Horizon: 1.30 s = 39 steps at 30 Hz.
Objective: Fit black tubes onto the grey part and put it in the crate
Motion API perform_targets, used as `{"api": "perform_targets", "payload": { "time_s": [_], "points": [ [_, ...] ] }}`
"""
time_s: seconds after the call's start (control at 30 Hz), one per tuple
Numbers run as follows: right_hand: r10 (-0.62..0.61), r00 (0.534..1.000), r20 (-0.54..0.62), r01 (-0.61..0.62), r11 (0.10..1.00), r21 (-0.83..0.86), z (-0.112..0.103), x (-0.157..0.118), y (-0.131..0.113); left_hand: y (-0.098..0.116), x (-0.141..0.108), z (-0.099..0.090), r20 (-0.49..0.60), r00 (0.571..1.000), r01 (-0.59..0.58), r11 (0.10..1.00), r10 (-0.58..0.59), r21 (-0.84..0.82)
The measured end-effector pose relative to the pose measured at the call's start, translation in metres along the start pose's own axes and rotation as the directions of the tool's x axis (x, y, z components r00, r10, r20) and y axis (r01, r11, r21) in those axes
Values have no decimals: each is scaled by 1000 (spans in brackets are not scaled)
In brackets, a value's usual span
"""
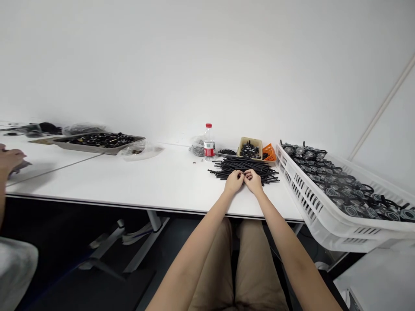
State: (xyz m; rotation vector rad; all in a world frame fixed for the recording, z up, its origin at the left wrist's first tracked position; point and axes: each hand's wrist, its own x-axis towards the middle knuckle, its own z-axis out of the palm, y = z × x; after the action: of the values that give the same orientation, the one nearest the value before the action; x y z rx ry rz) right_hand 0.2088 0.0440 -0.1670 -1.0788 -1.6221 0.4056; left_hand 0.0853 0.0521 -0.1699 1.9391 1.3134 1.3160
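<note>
Two bare hands meet at the near edge of a loose pile of slim black tubes (243, 163).
The left hand (234, 181) and right hand (253, 181) have curled fingers, tips close together; whatever they may pinch is too small to tell, and they hide some tubes. Beyond the pile sit a cream plastic bin (256, 141) of small dark parts and a tilted orange lattice basket (271, 151); far left, a clear red-capped bottle (209, 147) stands beside a crinkled bag (196, 147). A slotted white crate (300, 192) bounds the right, its contents cut off. Well left, a shallow tray (94, 148) holds tangled black pieces.
</note>
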Motion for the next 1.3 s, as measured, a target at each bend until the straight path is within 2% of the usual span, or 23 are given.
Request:
{"api": "perform_targets", "payload": {
  "time_s": [0.3, 0.67, 1.0, 1.3],
  "points": [
    [15, 1000, -18, -15, 1000, -14, 0, 0, 3, 3, -2, -1, -1, 1000, 17, 998, -17, -55],
    [18, 1000, -19, -19, 1000, -17, -1, -1, 6, 2, -1, -1, 22, 998, 59, 998, -59, -12],
    [11, 998, -67, -14, 999, -51, -2, -3, 3, -2, 3, 0, -55, 979, 201, 976, -197, 79],
    [10, 997, -71, -14, 999, -48, -2, -3, 2, -8, 6, 8, -106, 975, 203, 976, -194, 84]
  ]
}}
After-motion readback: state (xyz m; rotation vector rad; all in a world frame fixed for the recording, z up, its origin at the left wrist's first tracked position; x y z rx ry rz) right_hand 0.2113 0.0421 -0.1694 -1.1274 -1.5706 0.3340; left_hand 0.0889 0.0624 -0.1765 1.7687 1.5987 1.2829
